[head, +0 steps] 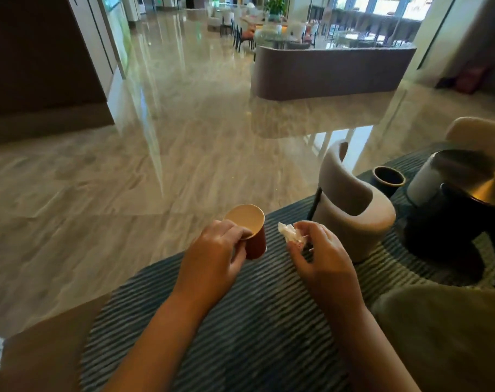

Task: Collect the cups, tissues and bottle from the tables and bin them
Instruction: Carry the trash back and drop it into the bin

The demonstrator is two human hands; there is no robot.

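My left hand (216,251) holds a red paper cup (253,232) by its rim, thumb inside the pale lining and fingers outside. The cup tilts with its mouth facing up and away, and it looks empty. My right hand (319,250) pinches a crumpled white tissue (290,232) between thumb and fingertips, just right of the cup. Both hands are raised in front of me above a dark striped rug (240,335). A small dark bin with a gold rim (387,181) stands on the floor to the right, behind a chair.
A beige curved chair (353,205) stands just beyond my right hand. A dark round table with a brass top (466,193) is at the right. Polished marble floor (127,165) stretches ahead toward a grey curved sofa (331,72) and distant dining chairs.
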